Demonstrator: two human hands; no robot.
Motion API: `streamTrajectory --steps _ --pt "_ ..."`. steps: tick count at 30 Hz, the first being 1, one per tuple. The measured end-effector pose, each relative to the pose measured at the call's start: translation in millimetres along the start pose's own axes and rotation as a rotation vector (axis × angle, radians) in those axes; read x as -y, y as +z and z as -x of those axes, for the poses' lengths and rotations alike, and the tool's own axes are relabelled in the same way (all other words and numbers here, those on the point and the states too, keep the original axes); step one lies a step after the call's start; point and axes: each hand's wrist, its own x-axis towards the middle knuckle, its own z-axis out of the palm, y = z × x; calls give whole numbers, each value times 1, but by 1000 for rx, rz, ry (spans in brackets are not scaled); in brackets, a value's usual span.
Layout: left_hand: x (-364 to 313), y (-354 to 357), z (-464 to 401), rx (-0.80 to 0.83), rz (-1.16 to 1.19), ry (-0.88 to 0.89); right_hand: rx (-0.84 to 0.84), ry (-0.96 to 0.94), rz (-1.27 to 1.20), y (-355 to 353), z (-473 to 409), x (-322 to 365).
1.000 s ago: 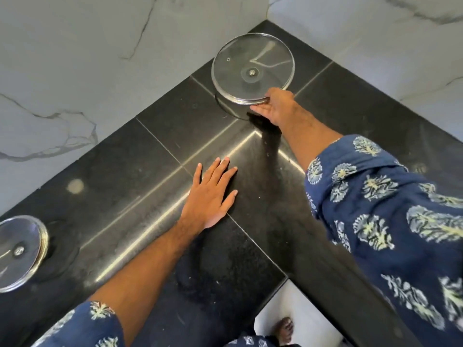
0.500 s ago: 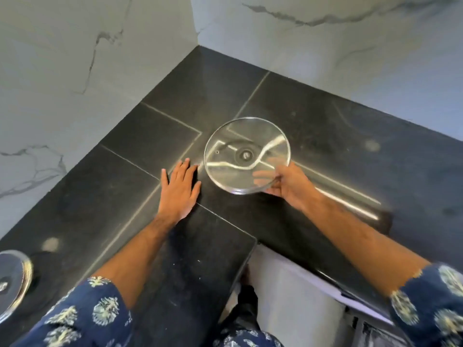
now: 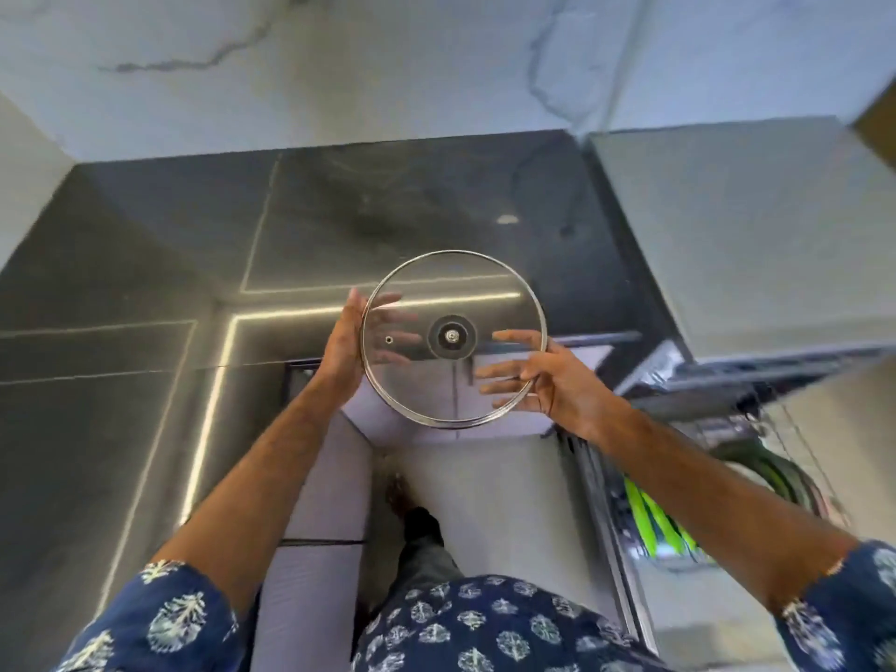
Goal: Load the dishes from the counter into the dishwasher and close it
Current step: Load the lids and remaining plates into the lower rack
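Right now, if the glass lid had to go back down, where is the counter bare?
The dark counter is bare left of the left hand, and behind the glass lid up to the marble wall. It's crowded lower right: the open dishwasher rack already holds items.

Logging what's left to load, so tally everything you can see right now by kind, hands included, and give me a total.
Glass lid: 1
Hands, left hand and right hand: 2
Green items in the blurred open rack: cannot count
Total: 3

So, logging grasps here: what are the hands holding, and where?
A glass lid, held off the counter by its rim: left hand and right hand on opposite edges.
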Motion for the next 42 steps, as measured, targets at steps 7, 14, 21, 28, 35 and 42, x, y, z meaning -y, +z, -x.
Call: streamTrajectory --steps 7,14,21,28,35,42 --pt "34 162 29 386 -193 9 -215 -123 -136 -97 159 -31" --pt "78 299 34 618 -399 -13 -507 -70 -61 -183 262 -46" --pt "157 421 7 928 -562 -125 -470 174 186 -263 325 -63" --pt "227 525 -36 1127 -628 -142 -576 324 208 -354 347 -74" --pt "270 598 -76 1092 -798 -42 -822 300 225 -415 355 -83" --pt "320 637 -95 1120 -1051 -158 -1044 400 240 -505 387 -108"
